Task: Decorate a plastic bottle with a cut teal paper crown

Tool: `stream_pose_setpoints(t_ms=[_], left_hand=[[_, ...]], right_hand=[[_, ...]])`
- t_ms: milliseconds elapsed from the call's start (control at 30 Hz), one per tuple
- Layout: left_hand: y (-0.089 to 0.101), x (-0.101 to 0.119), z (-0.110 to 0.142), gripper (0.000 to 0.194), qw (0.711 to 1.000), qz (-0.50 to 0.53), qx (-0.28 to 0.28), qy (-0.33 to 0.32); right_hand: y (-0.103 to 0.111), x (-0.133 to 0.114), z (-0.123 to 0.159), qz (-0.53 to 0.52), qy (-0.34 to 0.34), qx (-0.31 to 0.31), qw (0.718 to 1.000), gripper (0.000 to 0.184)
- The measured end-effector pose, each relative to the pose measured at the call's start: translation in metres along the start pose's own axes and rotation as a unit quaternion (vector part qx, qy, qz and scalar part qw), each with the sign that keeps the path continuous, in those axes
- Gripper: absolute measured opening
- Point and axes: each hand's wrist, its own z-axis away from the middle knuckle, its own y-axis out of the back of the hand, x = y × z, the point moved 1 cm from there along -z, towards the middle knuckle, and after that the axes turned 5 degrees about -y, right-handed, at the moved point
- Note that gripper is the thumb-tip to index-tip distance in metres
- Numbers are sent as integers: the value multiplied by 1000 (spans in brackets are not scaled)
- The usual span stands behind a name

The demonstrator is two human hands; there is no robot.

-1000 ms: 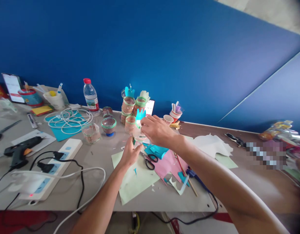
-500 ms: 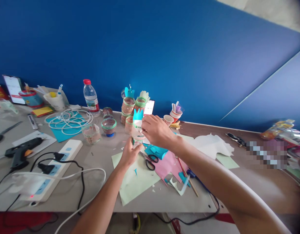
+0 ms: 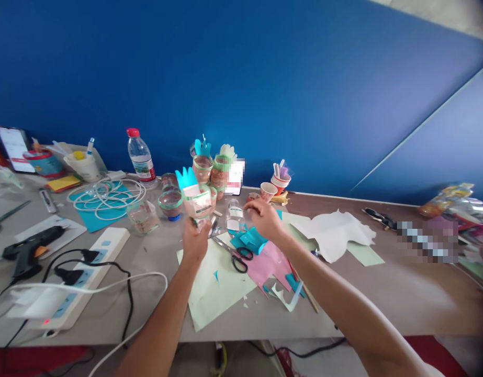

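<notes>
In my left hand [image 3: 195, 242] is a clear plastic cup [image 3: 199, 203] with a blue paper cutout [image 3: 187, 179], its top cut into points, rising from its rim. My fingers close round the lower part of the cup. To the right, my right hand [image 3: 265, 219] hovers over the table, fingers loosely bent and nothing visible in them. Just left of its fingertips lies a clear plastic bottle piece [image 3: 234, 210]. Blue paper scraps [image 3: 249, 239] and black-handled scissors [image 3: 238, 260] lie below the hands.
Behind stand decorated plastic cups [image 3: 221, 170] and a red-capped bottle [image 3: 141, 159]. At left are a glue gun [image 3: 33, 250], a power strip [image 3: 103, 246] and a coiled white cable [image 3: 108, 195]. White paper [image 3: 331, 233] lies at right; paper cups [image 3: 279, 183] stand at the back.
My left hand has moved left with the cup and its blue cutout. My right hand has come away from the cup, moving right and slightly down.
</notes>
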Motion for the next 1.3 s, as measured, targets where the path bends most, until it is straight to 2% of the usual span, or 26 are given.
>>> stream_pose_setpoints(t_ms=[100,167,400,600,967,1300], left_hand=[[5,6,-3,31,997,-40,60,7],[7,7,-4,30,995,-59,85,1],[10,1,-4,26,989,-81,119,-10],[9,-4,-5,27,992,-72,96,-33],[4,-4,-1,28,996,-41,69,-44],[5,-6,0,27,996,-48,55,-44]], right_hand=[[-14,10,2,72,-47,-104,991,22],[-22,11,2,98,-55,-137,984,23],[-43,-3,7,132,-36,-179,974,28],[-60,-10,9,181,-28,-225,957,28],[-101,-26,-1,294,-93,-251,917,29],[-110,-27,-3,294,-101,-243,919,31]])
